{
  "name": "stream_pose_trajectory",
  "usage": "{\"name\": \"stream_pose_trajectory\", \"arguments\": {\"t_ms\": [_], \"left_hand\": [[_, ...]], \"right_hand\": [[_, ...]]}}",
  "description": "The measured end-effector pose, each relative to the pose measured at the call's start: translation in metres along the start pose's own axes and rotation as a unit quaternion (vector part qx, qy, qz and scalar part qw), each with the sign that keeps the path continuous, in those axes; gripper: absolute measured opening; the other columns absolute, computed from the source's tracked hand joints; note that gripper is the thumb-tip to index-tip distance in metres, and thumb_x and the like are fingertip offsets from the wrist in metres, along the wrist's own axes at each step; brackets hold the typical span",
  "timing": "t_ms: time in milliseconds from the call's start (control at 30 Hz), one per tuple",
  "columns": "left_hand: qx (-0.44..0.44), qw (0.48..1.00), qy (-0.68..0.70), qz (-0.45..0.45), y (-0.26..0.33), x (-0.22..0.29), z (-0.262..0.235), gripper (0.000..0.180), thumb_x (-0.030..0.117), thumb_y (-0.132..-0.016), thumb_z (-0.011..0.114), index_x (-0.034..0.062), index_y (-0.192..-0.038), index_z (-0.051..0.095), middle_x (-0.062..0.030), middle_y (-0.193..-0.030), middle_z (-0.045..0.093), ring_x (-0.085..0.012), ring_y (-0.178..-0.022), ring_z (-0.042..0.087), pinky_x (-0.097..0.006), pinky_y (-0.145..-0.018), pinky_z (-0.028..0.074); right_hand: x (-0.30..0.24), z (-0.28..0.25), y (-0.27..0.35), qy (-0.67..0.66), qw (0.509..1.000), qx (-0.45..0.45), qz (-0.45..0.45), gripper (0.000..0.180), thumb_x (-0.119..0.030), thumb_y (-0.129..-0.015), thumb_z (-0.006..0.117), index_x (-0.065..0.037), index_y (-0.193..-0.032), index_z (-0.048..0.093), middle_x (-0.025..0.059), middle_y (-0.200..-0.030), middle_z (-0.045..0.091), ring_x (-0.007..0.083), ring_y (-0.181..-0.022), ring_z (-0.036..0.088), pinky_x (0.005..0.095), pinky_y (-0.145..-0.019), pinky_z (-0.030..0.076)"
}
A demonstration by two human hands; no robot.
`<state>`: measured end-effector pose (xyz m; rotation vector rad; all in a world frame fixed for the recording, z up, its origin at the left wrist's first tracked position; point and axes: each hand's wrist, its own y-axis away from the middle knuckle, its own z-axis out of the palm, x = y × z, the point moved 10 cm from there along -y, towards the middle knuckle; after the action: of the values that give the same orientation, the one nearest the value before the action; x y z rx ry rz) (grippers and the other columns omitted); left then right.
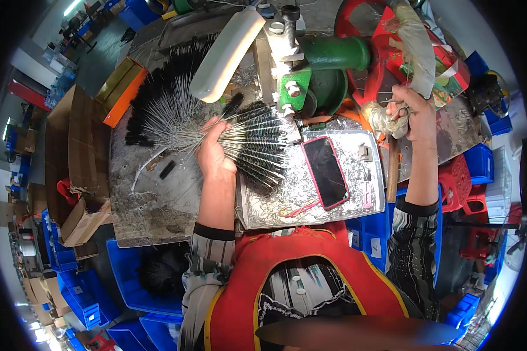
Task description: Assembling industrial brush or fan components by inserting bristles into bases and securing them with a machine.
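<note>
My left hand (214, 153) is closed around the wire stems of a fanned bunch of wire brushes (255, 140) with black bristles. The fan spreads right from my fingers, toward the metal head of a green bench press (336, 54). Left of this hand lies a large heap of similar black brushes (167, 111), wire stems toward me. My right hand (414, 112) is wrapped round a cloth-bound handle (386, 121) beside the press's red wheel (376, 64). Its fingertips are partly hidden by the cloth. A wooden stick (393, 169) hangs below that handle.
A pink-edged phone (325, 171) lies on a shiny metal-coloured board (263, 213) in front of me. A white lamp (228, 52) hangs over the brushes. Cardboard boxes (76, 140) stand at left; a blue bin (126, 275) sits below the table edge.
</note>
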<state>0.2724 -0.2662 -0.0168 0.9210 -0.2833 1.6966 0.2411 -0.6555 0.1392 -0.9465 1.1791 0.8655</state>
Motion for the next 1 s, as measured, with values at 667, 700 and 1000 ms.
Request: {"name": "stream_pose_trajectory", "arguments": {"t_ms": [667,700,1000], "left_hand": [[0.041,0.998,0.035,-0.036,-0.016,-0.014,-0.023,0.029,0.000,-0.066,0.061,-0.0011,-0.094,0.054,-0.0080,-0.091,0.055,-0.0188,-0.084,0.053,-0.031,-0.077,0.044],[0.044,0.998,0.034,-0.032,-0.013,-0.012,-0.019,0.028,0.000,-0.067,0.061,-0.0010,-0.094,0.055,-0.0078,-0.090,0.055,-0.0186,-0.084,0.053,-0.031,-0.077,0.044],[0.044,0.998,0.050,-0.017,-0.013,-0.008,-0.017,0.027,-0.002,-0.066,0.061,-0.0016,-0.093,0.055,-0.0071,-0.090,0.056,-0.0180,-0.080,0.055,-0.030,-0.074,0.046]], "right_hand": [[-0.008,0.005,-0.002,0.030,0.999,-0.028,0.033,0.016,-0.013,-0.064,0.063,-0.001,-0.061,0.052,0.0077,-0.049,0.050,0.0142,-0.040,0.048,0.0235,-0.039,0.037],[-0.011,0.008,-0.004,0.036,0.997,-0.051,0.039,0.017,-0.014,-0.063,0.063,-0.002,-0.062,0.052,0.0071,-0.048,0.050,0.0132,-0.038,0.046,0.0235,-0.038,0.037],[0.042,-0.011,0.010,0.006,0.991,0.032,-0.132,0.014,-0.008,-0.069,0.061,0.002,-0.075,0.053,0.0077,-0.061,0.055,0.0118,-0.047,0.051,0.0234,-0.043,0.040]]}}
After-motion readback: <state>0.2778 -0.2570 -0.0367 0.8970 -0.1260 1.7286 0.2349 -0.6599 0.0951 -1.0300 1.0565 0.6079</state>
